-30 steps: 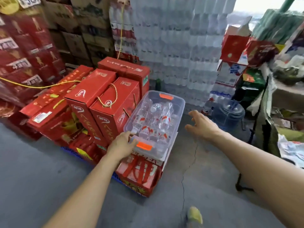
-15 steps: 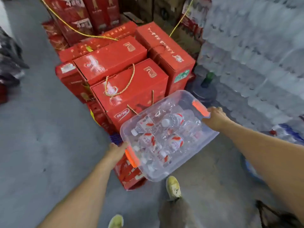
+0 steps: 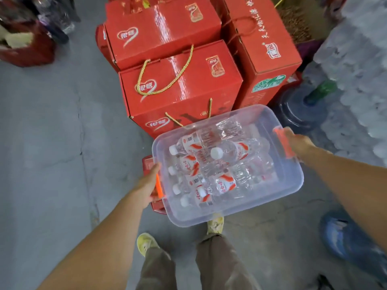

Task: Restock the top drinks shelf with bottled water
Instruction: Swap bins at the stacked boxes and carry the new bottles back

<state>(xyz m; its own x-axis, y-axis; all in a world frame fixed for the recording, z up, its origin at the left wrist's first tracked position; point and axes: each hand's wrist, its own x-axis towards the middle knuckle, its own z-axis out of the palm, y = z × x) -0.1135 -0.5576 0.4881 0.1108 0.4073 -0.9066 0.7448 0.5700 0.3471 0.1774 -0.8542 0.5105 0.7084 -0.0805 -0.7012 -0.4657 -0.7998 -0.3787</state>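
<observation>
A clear plastic bin [image 3: 291, 185] with orange handles is lifted in front of me, above my legs. Several water bottles [image 3: 222, 168] with white caps and red-and-white labels lie on their sides inside it. My left hand [image 3: 147, 186] grips the orange handle at the bin's left end. At the right end, my right hand [image 3: 298, 143] grips the other orange handle. The drinks shelf is not in view.
Red gift boxes [image 3: 180, 80] with gold cord handles are stacked just beyond the bin. A large blue water jug [image 3: 301, 109] and wrapped bottle packs [image 3: 360, 65] stand at the right. Bags [image 3: 27, 45] lie at the upper left. Grey concrete floor [image 3: 52, 153] stretches to the left.
My right hand reached the bin's far handle and took hold. Both hands lifted the bin off the red boxes and brought it toward me.
</observation>
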